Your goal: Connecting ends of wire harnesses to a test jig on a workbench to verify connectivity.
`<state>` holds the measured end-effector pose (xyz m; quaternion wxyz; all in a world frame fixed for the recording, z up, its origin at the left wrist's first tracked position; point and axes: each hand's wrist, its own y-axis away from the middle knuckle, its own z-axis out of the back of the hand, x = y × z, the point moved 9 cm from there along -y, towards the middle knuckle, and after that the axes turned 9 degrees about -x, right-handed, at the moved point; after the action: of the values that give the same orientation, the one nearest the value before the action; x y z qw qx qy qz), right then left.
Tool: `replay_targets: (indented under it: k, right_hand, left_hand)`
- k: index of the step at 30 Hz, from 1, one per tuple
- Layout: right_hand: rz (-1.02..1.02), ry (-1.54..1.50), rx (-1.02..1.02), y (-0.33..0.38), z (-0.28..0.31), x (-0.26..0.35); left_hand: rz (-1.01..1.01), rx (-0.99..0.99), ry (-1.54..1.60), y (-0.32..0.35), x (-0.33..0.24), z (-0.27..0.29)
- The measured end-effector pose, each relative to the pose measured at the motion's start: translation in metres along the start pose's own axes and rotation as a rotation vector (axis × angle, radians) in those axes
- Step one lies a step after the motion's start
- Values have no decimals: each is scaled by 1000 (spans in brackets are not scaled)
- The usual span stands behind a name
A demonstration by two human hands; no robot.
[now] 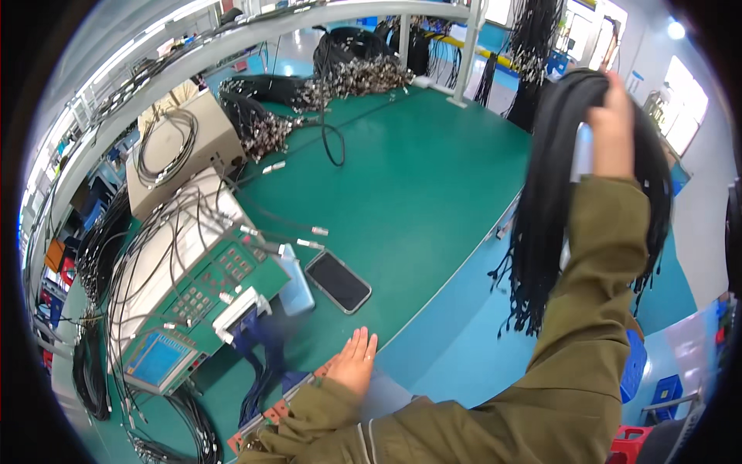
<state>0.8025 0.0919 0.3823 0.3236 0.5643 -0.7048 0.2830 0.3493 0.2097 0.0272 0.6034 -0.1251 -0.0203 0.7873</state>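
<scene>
High at the right, my right hand is closed on a thick bundle of black cables. The bundle is folded over at the top, and its loose ends dangle on both sides of my forearm. My left hand lies flat near the table's front edge, fingers stretched out and holding nothing. Beside it runs a strip with orange-brown blocks, partly hidden under my sleeve. A phone with a dark screen rests on the table beyond my left hand.
A bench tester with screen, keys and draped grey cables stands on the green table at left. Behind it is a beige box with a coiled cable. Black cable bundles lie at the back under a metal frame. A red stool is lower right.
</scene>
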Motion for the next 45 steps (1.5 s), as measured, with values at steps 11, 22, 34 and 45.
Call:
replay_targets:
  k: [11, 22, 34, 45]
  right_hand:
    - [109, 1072, 667, 8, -109, -347]
    - [-74, 803, 1213, 174, -20, -273]
    - [1432, 209, 1612, 484, 107, 126]
    - [1278, -186, 1941, 566, 102, 64]
  left_hand:
    - [58, 35, 234, -1, 2, -8]
    - [142, 5, 234, -3, 8, -4]
    - [84, -401, 394, 38, 0, 35]
    - [1473, -1198, -82, 466, 100, 140]
